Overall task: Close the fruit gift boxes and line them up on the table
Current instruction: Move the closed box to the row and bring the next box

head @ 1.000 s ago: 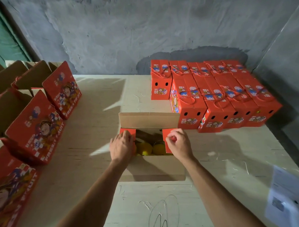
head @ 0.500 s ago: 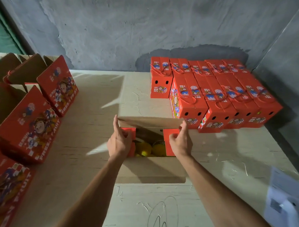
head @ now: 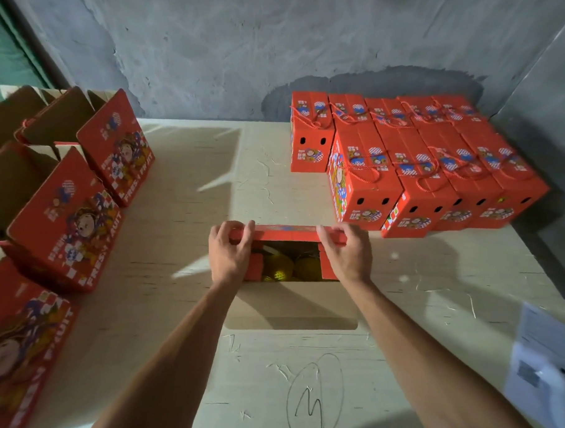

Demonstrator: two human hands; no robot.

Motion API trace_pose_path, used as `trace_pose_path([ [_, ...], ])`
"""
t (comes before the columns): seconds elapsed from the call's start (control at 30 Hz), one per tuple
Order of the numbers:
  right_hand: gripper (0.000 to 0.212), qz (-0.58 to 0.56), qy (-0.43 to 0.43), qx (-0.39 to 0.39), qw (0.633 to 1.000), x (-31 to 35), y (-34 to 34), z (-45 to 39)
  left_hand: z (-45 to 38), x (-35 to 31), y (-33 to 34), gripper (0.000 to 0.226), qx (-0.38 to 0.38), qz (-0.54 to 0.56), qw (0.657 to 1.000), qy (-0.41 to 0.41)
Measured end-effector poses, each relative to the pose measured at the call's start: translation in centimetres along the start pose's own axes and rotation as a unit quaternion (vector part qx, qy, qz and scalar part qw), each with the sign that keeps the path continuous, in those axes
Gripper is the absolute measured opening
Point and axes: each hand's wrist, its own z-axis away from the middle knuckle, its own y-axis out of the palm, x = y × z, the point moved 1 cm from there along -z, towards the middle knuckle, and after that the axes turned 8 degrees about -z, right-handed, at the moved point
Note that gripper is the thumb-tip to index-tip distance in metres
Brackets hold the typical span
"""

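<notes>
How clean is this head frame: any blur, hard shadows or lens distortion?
Head view: the paper sheet at the lower right is motion-smeared; angular shadows with bright sun patches cross the table; wide-angle bending tilts the open boxes at the left; both hands stay sharp.

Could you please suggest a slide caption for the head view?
Both hands, left and right, fold the far flap over an open fruit box beside closed boxes.
</notes>
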Motion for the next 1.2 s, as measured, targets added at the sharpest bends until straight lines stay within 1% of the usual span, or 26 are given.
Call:
trace_pose_path([
  [0.07, 0.055, 0.039, -0.046, 0.021, 0.998, -0.6, -0.5, 0.3, -0.1, 0.6, 0.2, 0.042, 0.033, -0.008, 0.999, -0.002],
  [0.17, 0.077, 0.073, -0.08, 0.091, 0.99, -1.1, -1.3, 0.9, 0.0, 0.9, 0.2, 0.06, 0.108, -0.023, 0.993, 0.038],
  [0.27, 0.092, 0.073, -0.049, 0.145, 0.985, -1.4, -1.6, 0.9, 0.1, 1.1, -0.2, 0.078, 0.161, -0.037, 0.985, 0.049],
  [0.37, 0.098, 0.074, -0.007, 0.16, 0.984, -0.9, -1.6, 1.2, 0.4, 2.2, -0.4, 0.085, 0.195, -0.05, 0.974, 0.101],
  [0.43, 0.099, 0.086, 0.011, 0.168, 0.982, -0.2, -1.4, 1.1, 0.2, 2.6, -0.4, 0.084, 0.194, -0.056, 0.973, 0.116],
  [0.53, 0.102, 0.12, 0.034, 0.211, 0.97, 0.2, -1.1, 0.9, -0.1, 2.7, -0.3, 0.08, 0.201, -0.067, 0.971, 0.112],
  [0.63, 0.097, 0.147, 0.031, 0.23, 0.961, 0.3, -1.1, 0.7, -0.2, 2.8, -0.1, 0.064, 0.206, -0.068, 0.969, 0.116],
  [0.77, 0.085, 0.189, -0.007, 0.248, 0.95, 0.4, -1.3, 0.4, -0.2, 2.3, -0.3, 0.046, 0.2, -0.072, 0.969, 0.128],
  [0.83, 0.08, 0.191, -0.02, 0.26, 0.946, 0.3, -1.6, 0.3, -0.1, 2.2, -0.5, 0.041, 0.21, -0.068, 0.967, 0.129],
  [0.9, 0.074, 0.167, -0.027, 0.272, 0.947, 0.1, -2.4, 0.1, -0.1, 2.2, -0.7, 0.037, 0.199, -0.046, 0.972, 0.115],
  [1.0, 0.063, 0.093, -0.005, 0.273, 0.958, -0.8, -3.9, -0.4, 0.2, 2.0, -0.8, 0.035, 0.17, -0.026, 0.979, 0.107],
  [1.1, 0.056, 0.058, 0.006, 0.246, 0.967, -1.4, -4.5, -0.1, 0.3, 1.9, -1.1, 0.039, 0.171, -0.02, 0.977, 0.129],
  [1.13, 0.054, 0.052, 0.009, 0.239, 0.97, -1.3, -4.5, 0.1, 0.5, 2.0, -1.3, 0.041, 0.176, -0.007, 0.976, 0.132],
  [1.2, 0.054, 0.042, 0.014, 0.23, 0.972, -1.3, -4.2, 0.2, 1.0, 2.4, -1.7, 0.047, 0.175, 0.061, 0.977, 0.108],
])
